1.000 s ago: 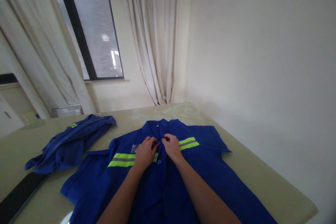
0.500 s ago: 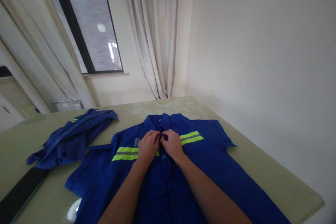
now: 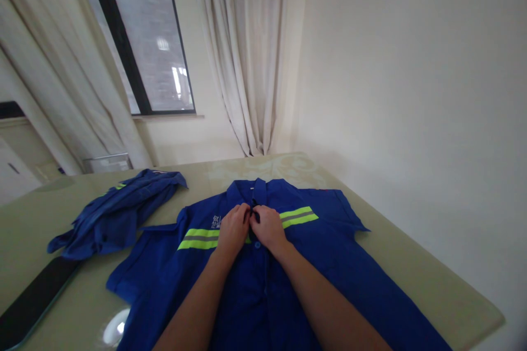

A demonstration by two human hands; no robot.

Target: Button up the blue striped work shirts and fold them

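A blue short-sleeved shirt [image 3: 329, 252] with yellow-green and grey stripes lies face up, its collar away from me. My left hand [image 3: 234, 227] and my right hand [image 3: 268, 229] meet at the front placket just below the collar. Both pinch the shirt's front edge, fingertips close together; whatever button is between them is hidden. A button [image 3: 257, 244] shows on the placket just below my hands. White lettering sits on the chest beside my left hand.
A second blue garment [image 3: 111, 219] lies crumpled at the left of the table [image 3: 444, 285]. Nearer me is a long black object [image 3: 39, 299]. Behind the table are curtains [image 3: 251, 55], a window and a wall on the right.
My hands stay at the same place on the placket, with only a slight shift of the fingers. The whole view has moved slightly.
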